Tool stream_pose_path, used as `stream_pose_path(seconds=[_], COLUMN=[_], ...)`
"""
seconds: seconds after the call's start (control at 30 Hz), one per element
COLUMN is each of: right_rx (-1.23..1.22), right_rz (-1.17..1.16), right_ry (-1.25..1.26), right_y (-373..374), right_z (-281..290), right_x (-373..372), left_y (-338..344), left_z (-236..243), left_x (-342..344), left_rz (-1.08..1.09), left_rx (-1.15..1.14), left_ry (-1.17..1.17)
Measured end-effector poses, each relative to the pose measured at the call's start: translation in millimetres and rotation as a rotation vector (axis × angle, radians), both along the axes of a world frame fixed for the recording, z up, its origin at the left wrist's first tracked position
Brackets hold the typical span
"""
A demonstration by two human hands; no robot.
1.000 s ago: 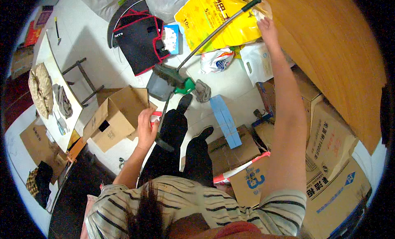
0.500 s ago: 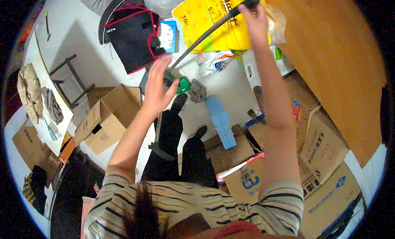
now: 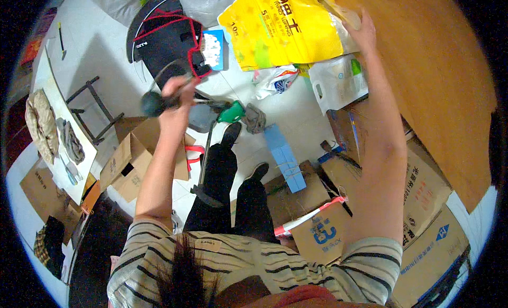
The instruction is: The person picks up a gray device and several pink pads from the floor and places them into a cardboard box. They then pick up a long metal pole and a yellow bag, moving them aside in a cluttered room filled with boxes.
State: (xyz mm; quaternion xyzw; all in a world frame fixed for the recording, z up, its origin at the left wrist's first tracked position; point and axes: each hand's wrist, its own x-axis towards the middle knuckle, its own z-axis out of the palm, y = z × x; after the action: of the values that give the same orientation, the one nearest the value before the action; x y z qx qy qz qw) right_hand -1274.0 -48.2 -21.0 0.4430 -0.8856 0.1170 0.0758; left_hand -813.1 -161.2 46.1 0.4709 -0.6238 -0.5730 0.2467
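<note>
My left hand (image 3: 177, 99), blurred, grips the dark handle (image 3: 152, 104) of a long tool above the grey dustpan (image 3: 202, 117) and its green part (image 3: 231, 112). Another thin dark shaft (image 3: 207, 154) runs down past my legs to a curved dark end. My right hand (image 3: 361, 28) is closed at the pale edge of the large yellow plastic package (image 3: 280, 38); exactly what it pinches is hard to make out. Below that are a white plastic bag (image 3: 334, 80) and a grey cloth (image 3: 255, 117).
A blue strip-like box (image 3: 283, 157), open cardboard boxes (image 3: 135, 173) and flattened cartons (image 3: 423, 255) surround my legs. A wooden board (image 3: 439, 85) fills the right. A white board (image 3: 90, 170) with cloths lies left beside a dark metal stand (image 3: 103, 109). A black red-edged mat (image 3: 164, 43) lies ahead.
The long handle has swung from the upper right down to the left, now in my left hand. My right hand has left it and moved right onto the package's edge.
</note>
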Motion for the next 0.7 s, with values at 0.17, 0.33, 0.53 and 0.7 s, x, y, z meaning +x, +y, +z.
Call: stream_pose_path(seconds=[0.17, 0.33, 0.53, 0.7], right_rx=[0.182, -0.126, 0.065, 0.078], right_rz=[-0.130, -0.164, -0.016, 0.136], right_ry=[-0.565, -0.530, -0.402, -0.699], right_y=[-3.6, -25.6, -66.3, -85.2], right_z=[-48.1, -35.7, 12.1, 5.1], right_x=[-4.3, 38.0, 164.6, 208.1], left_y=[6.6, 29.7, 42.6, 40.4], left_z=[14.0, 20.6, 25.6, 25.1], left_x=[73.8, 110.3, 125.9, 126.1], left_rz=[0.164, 0.181, 0.226, 0.270], left_rx=[-0.029, -0.023, -0.028, 0.039], left_ry=[-0.084, -0.091, -0.095, -0.009])
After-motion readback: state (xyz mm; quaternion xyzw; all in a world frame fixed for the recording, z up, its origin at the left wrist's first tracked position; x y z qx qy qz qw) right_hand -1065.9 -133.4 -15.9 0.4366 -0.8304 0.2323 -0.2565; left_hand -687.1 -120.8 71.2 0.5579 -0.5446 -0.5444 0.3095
